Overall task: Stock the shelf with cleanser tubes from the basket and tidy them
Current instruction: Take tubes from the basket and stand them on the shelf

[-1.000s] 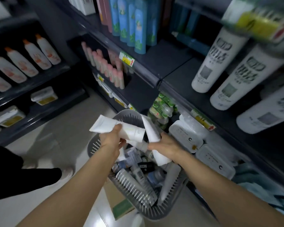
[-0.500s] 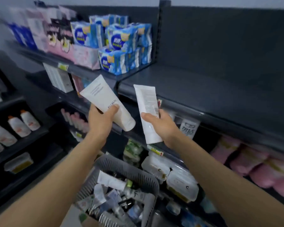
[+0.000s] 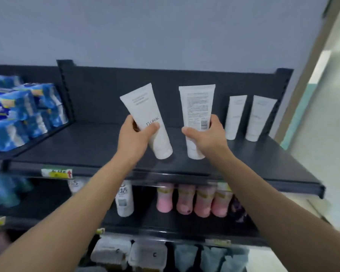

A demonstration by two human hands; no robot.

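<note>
— Above shelf (image 3: pixel 86 146): left hand (image 3: pixel 134 138) grips tilted tube (image 3: pixel 145 114); right hand (image 3: pixel 206 138) grips upright tube (image 3: pixel 196 107). Caps down, contact with board unclear.
— Slot?
— Rightward, beside standing tubes (image 3: pixel 235 116). Right hand nearer, axis matches theirs. Nothing between, by my reading.

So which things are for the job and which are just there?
Job: white FLORAL-marked plastic tube in left hand; white barcoded plastic tube in right hand; two standing white tubes; dark metal shelf.
Just there: blue wrapped packs; pink plastic bottles; white bottle below.
</note>
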